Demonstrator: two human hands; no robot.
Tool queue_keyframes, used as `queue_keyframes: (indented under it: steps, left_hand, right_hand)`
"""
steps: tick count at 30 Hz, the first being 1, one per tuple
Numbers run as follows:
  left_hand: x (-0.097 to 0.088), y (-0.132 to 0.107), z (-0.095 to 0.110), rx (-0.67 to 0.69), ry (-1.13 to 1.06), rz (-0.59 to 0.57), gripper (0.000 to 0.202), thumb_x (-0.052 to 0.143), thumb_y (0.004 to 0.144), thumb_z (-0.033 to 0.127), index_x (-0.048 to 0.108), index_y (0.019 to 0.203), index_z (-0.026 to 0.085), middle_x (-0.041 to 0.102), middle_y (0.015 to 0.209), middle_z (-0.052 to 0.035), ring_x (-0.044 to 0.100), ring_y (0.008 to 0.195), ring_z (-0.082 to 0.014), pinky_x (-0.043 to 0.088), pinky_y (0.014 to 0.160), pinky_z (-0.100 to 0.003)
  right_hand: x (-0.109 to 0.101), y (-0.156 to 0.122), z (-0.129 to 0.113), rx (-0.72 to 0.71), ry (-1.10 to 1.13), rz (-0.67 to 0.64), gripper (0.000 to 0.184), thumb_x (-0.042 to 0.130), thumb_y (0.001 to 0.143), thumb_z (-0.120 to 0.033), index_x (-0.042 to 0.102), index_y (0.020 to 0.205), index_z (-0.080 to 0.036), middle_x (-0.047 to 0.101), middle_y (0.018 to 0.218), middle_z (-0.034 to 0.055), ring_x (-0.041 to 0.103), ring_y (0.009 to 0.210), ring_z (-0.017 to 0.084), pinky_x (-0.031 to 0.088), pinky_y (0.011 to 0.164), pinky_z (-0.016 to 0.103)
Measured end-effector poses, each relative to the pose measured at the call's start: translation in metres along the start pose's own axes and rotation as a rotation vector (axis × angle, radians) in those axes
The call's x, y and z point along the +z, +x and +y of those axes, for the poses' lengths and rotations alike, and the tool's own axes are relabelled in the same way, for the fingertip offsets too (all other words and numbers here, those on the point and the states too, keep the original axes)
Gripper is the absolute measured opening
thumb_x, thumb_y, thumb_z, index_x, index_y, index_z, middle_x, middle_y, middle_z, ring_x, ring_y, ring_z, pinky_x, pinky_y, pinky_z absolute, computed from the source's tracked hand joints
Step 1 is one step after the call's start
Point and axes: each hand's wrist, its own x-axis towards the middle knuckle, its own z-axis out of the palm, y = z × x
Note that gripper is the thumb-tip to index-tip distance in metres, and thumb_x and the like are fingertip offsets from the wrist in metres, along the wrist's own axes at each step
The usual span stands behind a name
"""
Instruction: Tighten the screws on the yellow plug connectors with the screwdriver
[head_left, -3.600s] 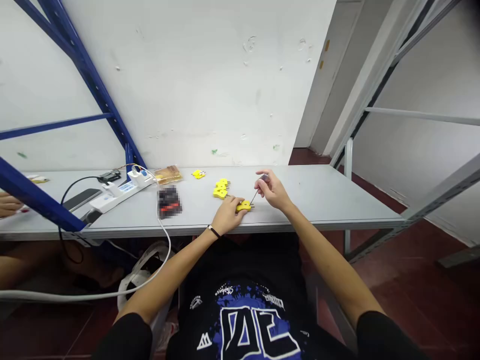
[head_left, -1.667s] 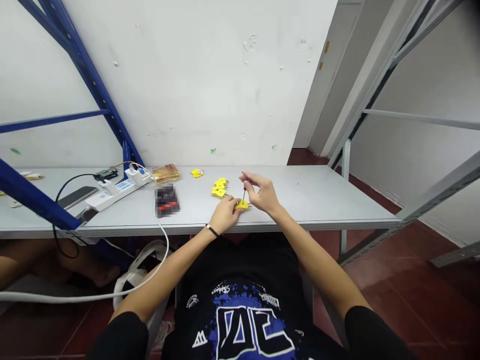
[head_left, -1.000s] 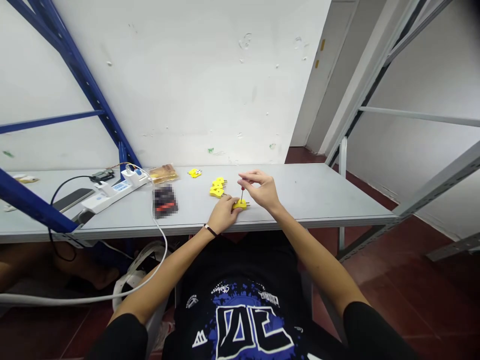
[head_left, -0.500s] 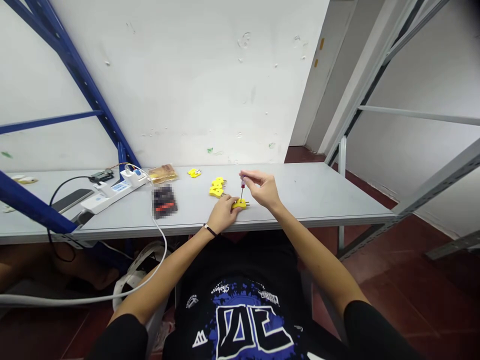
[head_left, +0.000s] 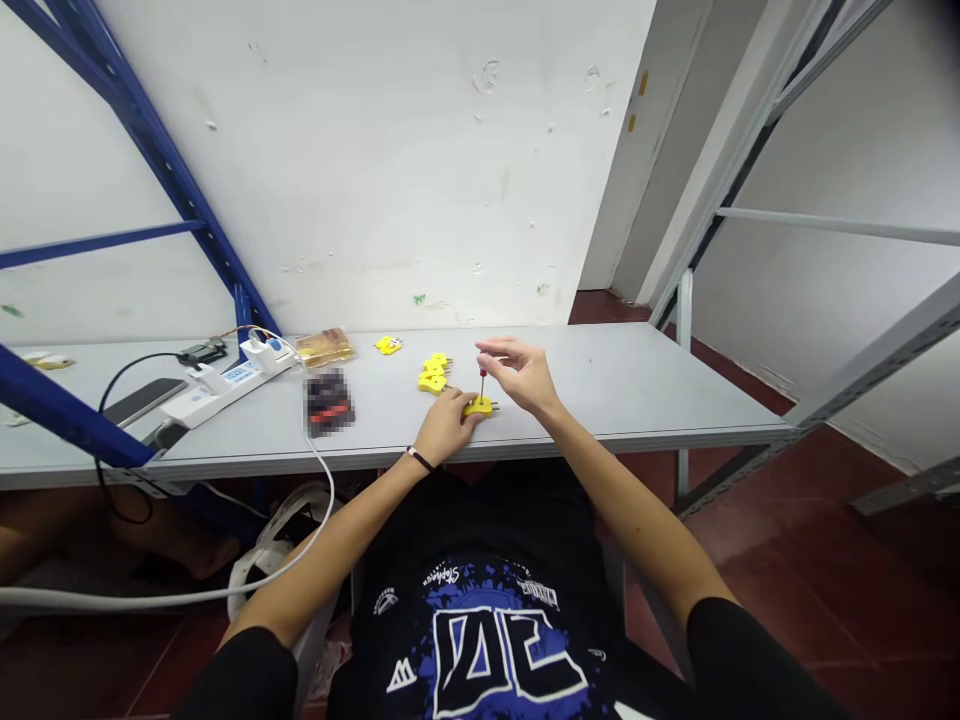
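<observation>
A yellow plug [head_left: 480,406] with metal pins facing right lies near the table's front edge, and my left hand [head_left: 445,424] is closed on its left end. My right hand [head_left: 523,374] grips the red handle of a small screwdriver [head_left: 482,384] between thumb and fingers. The screwdriver stands upright, its tip at the top face of the plug. Just beyond my left hand, several more yellow plugs [head_left: 433,374] sit in a close row. Farther back lies another yellow piece [head_left: 388,345] with white or metal parts, too small to make out.
A white power strip [head_left: 232,385] with cables stands at the left. Nearby are a packet of golden-brown material [head_left: 325,347] and a blurred dark and red item [head_left: 329,403]. A white cable [head_left: 327,490] hangs over the front edge beside my left arm. Blue rack posts [head_left: 176,190] frame the left side.
My right fingers have shifted slightly at the screwdriver's handle. The left hand and the plug stay in place.
</observation>
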Motion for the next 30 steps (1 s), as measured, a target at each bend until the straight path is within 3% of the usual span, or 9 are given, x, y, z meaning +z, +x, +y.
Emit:
queue_keyframes:
  steps: [4,10,12,15,20,23,27,30]
  left_hand:
    - [-0.0015,0.0007,0.0006,-0.016,-0.009,-0.015,0.031,0.068,0.091,0.028,0.068,0.121,0.019,0.068,0.103,-0.0081,0.065,0.103,-0.0270,0.053,0.097,-0.041]
    - [-0.0010,0.0000,0.0008,-0.013,-0.017,-0.001,0.031,0.066,0.093,0.027,0.067,0.122,0.019,0.068,0.108,-0.0093,0.064,0.108,-0.0276,0.051,0.101,-0.043]
    - [-0.0009,-0.0005,0.0008,-0.010,-0.021,0.004,0.031,0.066,0.093,0.027,0.066,0.123,0.019,0.068,0.108,-0.0095,0.064,0.107,-0.0274,0.051,0.101,-0.043]
    - [-0.0010,-0.0005,0.0009,-0.005,-0.025,0.009,0.031,0.067,0.093,0.026,0.066,0.123,0.019,0.068,0.107,-0.0094,0.065,0.105,-0.0271,0.053,0.098,-0.043]
    - [-0.0013,0.0005,0.0016,-0.027,-0.008,-0.003,0.030,0.069,0.091,0.027,0.068,0.120,0.019,0.068,0.105,-0.0089,0.065,0.104,-0.0275,0.053,0.096,-0.042]
    - [-0.0017,0.0004,0.0017,-0.028,-0.030,-0.001,0.030,0.068,0.092,0.028,0.068,0.121,0.019,0.068,0.103,-0.0082,0.065,0.101,-0.0266,0.053,0.095,-0.041]
    - [-0.0014,-0.0001,0.0015,-0.012,-0.031,0.007,0.029,0.067,0.092,0.026,0.067,0.120,0.019,0.067,0.104,-0.0084,0.064,0.104,-0.0268,0.052,0.098,-0.042]
    - [-0.0004,0.0000,0.0009,-0.016,-0.020,0.004,0.029,0.067,0.092,0.026,0.067,0.119,0.018,0.067,0.105,-0.0091,0.063,0.106,-0.0275,0.051,0.100,-0.043]
  right_hand:
    - [0.0008,0.0011,0.0027,0.056,0.074,0.009,0.035,0.088,0.068,-0.045,0.081,0.091,-0.020,0.074,0.091,0.0068,0.067,0.066,0.016,0.063,0.067,0.035]
    - [-0.0038,0.0007,0.0001,-0.001,-0.036,-0.014,0.032,0.072,0.085,-0.045,0.080,0.105,-0.022,0.077,0.104,0.0077,0.071,0.076,0.017,0.064,0.079,0.038]
    - [-0.0037,0.0010,0.0005,-0.030,-0.101,0.007,0.031,0.074,0.083,-0.045,0.080,0.103,-0.022,0.075,0.108,0.0083,0.071,0.080,0.018,0.063,0.073,0.035]
    - [-0.0028,0.0014,0.0015,-0.033,-0.149,0.037,0.031,0.081,0.077,-0.045,0.081,0.098,-0.021,0.073,0.098,0.0078,0.070,0.074,0.017,0.060,0.066,0.032]
    - [-0.0020,-0.0001,0.0011,-0.079,-0.164,0.018,0.028,0.069,0.089,-0.042,0.080,0.106,-0.022,0.075,0.102,0.0073,0.068,0.069,0.014,0.062,0.074,0.035]
    - [-0.0015,0.0002,0.0036,-0.083,-0.161,0.041,0.029,0.071,0.087,-0.044,0.080,0.107,-0.024,0.072,0.108,0.0077,0.069,0.076,0.015,0.062,0.072,0.033]
    - [-0.0019,0.0017,0.0072,-0.050,-0.153,0.043,0.029,0.081,0.079,-0.041,0.082,0.102,-0.024,0.068,0.094,0.0051,0.068,0.077,0.016,0.060,0.070,0.032]
    - [-0.0026,-0.0001,0.0050,-0.080,-0.136,0.001,0.025,0.074,0.085,-0.037,0.081,0.105,-0.024,0.069,0.093,0.0047,0.067,0.075,0.015,0.061,0.075,0.034]
